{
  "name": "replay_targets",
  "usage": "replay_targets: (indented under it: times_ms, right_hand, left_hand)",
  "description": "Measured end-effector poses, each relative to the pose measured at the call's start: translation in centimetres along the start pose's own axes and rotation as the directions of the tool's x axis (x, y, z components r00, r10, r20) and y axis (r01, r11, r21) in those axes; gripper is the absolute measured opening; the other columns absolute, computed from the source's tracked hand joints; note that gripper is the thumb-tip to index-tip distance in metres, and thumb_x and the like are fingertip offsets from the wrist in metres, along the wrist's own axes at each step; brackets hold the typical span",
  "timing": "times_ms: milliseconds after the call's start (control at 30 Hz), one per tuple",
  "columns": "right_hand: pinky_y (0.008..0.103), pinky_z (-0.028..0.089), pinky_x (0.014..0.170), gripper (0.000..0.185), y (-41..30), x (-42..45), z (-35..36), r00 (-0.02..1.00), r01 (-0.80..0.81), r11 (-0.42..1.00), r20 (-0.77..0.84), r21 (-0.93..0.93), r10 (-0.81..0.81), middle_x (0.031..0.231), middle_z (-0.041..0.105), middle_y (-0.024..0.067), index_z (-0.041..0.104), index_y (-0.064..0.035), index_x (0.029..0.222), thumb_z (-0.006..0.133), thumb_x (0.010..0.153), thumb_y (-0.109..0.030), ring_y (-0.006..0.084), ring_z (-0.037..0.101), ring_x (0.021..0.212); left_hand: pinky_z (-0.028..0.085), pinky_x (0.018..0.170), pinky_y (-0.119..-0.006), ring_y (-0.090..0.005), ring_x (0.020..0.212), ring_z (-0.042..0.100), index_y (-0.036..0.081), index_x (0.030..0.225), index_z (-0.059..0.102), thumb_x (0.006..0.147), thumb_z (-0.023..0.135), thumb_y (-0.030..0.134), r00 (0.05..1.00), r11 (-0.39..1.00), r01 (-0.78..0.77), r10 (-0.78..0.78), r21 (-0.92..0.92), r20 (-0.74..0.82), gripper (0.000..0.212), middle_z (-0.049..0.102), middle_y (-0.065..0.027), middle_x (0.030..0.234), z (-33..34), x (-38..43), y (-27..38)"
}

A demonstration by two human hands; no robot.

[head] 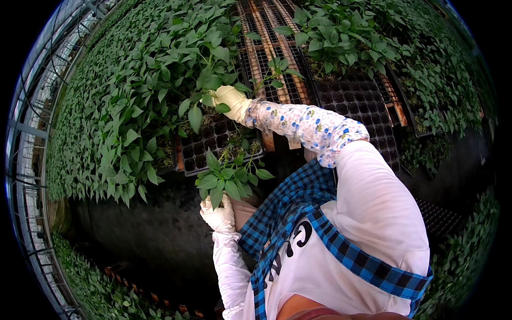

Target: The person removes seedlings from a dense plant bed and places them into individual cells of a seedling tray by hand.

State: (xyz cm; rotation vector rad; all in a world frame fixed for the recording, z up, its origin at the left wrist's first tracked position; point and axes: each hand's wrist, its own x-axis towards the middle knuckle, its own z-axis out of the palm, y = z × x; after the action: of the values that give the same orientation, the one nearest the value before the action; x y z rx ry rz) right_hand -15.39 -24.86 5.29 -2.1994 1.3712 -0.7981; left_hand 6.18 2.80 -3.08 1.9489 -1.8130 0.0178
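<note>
My left hand (219, 214), in a pale glove, is low before my body, its fingers curled at the leaves of a leafy seedling clump (229, 179). Leaves cover part of the hand, so whether it grips them is unclear. This clump leans over the near edge of a black plug tray (200, 149), which has bare cells at its left. My right hand (231, 100), in a yellowish glove, reaches across into the seedlings above that tray. Its fingertips are hidden behind leaves (195, 118). A single seedling (276, 74) leans out beside the right wrist.
Dense seedlings (120, 96) fill the left side; more seedlings (344, 32) stand at upper right. Another black plug tray (354, 100) with bare cells is right of my forearm. Wooden slats with mesh (272, 44) run between. Dark ground (136, 224) lies at lower left.
</note>
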Motion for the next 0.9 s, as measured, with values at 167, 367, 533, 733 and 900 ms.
replay_targets:
  times_ms: [167,367,533,733,900]
  right_hand:
    - [0.0274,0.044,0.051,0.028,6.9,-9.1,-6.1,0.985,-0.139,0.496,0.066,0.857,0.162,0.082,0.067,0.0080,0.062,0.0026,0.105,0.060,0.089,-0.021,0.0166,0.054,0.055]
    - [0.0172,0.035,0.043,0.018,12.1,-21.3,-23.1,0.892,-0.398,0.610,0.134,0.685,0.431,0.110,0.068,0.0061,0.069,-0.0047,0.096,0.065,0.089,-0.022,0.0023,0.046,0.048]
    - [0.0182,0.033,0.045,0.018,18.4,-24.4,-27.9,0.805,-0.492,0.624,0.046,0.607,0.591,0.109,0.069,0.0010,0.069,-0.0081,0.096,0.065,0.090,-0.024,0.0021,0.046,0.054]
    - [0.0206,0.039,0.054,0.030,26.7,-22.6,-28.8,0.830,-0.508,0.743,0.015,0.436,0.558,0.113,0.067,-0.0001,0.066,-0.0080,0.113,0.060,0.092,-0.029,0.0062,0.052,0.065]
    - [0.0215,0.040,0.055,0.030,29.2,-19.4,-27.8,0.833,-0.520,0.800,-0.029,0.299,0.552,0.112,0.067,0.0004,0.065,-0.0077,0.113,0.059,0.092,-0.029,0.0074,0.053,0.066]
  left_hand:
    - [0.042,0.084,-0.044,-0.0287,0.099,0.055,0.013,0.092,0.067,0.078,0.067,0.024,1.000,0.999,-0.024,0.024,0.043,-0.009,0.018,0.063,-0.0041,0.104,-0.2,-0.2,0.6]
    - [0.042,0.085,-0.041,-0.0298,0.099,0.057,0.013,0.099,0.071,0.074,0.069,0.020,0.988,0.995,0.094,-0.098,0.040,0.117,0.025,0.063,-0.0090,0.107,0.1,0.5,2.0]
    - [0.047,0.081,-0.042,-0.0347,0.083,0.061,0.006,0.096,0.065,0.075,0.070,0.016,0.991,0.992,-0.122,0.122,-0.003,-0.058,0.024,0.066,-0.0161,0.095,-1.2,1.0,3.8]
    - [0.045,0.085,-0.042,-0.0344,0.094,0.057,0.004,0.099,0.063,0.074,0.072,0.021,0.999,0.999,-0.040,0.040,-0.009,0.029,0.032,0.062,-0.0144,0.102,-1.1,1.1,3.9]
    - [0.043,0.089,-0.044,-0.0345,0.100,0.055,0.004,0.105,0.064,0.076,0.071,0.028,0.994,0.986,0.030,-0.047,0.164,0.103,0.039,0.061,-0.0142,0.109,0.1,0.4,1.9]
